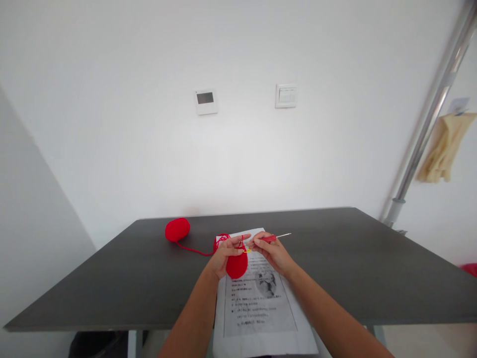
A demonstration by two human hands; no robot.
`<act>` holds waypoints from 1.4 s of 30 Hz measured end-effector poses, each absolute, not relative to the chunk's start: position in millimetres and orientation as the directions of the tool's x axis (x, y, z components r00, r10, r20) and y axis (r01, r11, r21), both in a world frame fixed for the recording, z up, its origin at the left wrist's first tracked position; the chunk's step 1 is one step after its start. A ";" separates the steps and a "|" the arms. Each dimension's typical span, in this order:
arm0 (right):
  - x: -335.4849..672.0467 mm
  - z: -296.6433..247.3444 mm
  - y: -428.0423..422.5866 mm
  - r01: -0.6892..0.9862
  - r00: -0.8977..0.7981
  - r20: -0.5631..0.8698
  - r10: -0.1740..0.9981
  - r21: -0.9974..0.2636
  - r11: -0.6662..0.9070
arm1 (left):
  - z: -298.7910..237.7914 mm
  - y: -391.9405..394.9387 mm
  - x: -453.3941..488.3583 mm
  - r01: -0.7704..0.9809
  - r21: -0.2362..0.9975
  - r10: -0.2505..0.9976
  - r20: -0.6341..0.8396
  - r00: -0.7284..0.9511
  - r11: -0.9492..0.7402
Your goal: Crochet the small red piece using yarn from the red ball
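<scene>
My left hand (223, 256) is closed on a round red crocheted piece (237, 266), with red yarn looped over its fingers. A strand runs from it across the dark table (112, 278) to a red yarn ball (177, 229) at the far left. My right hand (274, 252) pinches a crochet hook (274, 237) with a red handle; its metal shaft points right and away. A small yellow marker (247, 250) shows between the two hands. Both hands hover over a printed sheet of paper (257, 308) with text and a picture.
A white wall stands behind the table with a small display panel (206, 101) and a light switch (286, 95). A metal pole (428, 119) slants at the right beside hanging pale gloves (443, 146). Something red (470, 269) sits at the right edge.
</scene>
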State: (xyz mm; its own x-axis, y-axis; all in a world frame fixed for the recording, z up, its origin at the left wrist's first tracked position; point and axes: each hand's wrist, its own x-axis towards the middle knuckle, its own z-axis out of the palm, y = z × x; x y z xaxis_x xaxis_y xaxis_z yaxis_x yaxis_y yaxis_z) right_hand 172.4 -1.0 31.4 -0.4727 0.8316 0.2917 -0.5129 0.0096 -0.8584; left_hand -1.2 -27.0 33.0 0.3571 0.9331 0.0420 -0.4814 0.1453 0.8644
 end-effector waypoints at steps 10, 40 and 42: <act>176.7 33.8 -0.1 -0.542 -0.501 0.270 0.822 -0.839 -0.055 | 27.9 -24.8 -6.3 -0.514 0.843 0.898 0.094 0.430 0.157; 178.3 34.9 -1.8 -0.438 -0.467 0.300 0.832 -0.896 0.076 | 32.4 -26.1 -2.1 -0.341 0.933 0.958 -0.016 0.288 0.118; 175.5 33.3 -1.8 -0.404 -0.423 0.334 0.842 -0.902 0.155 | 32.5 -26.1 -0.5 -0.348 0.932 0.959 0.003 0.283 0.100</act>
State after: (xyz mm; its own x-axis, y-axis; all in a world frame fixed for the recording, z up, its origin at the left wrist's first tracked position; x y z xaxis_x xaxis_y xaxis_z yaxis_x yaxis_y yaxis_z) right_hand 175.5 -1.8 33.3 -0.4228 0.8422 0.3344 -0.4036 0.1554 -0.9016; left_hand -0.5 -26.1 32.5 0.2829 0.9592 0.0031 -0.3484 0.0998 0.9320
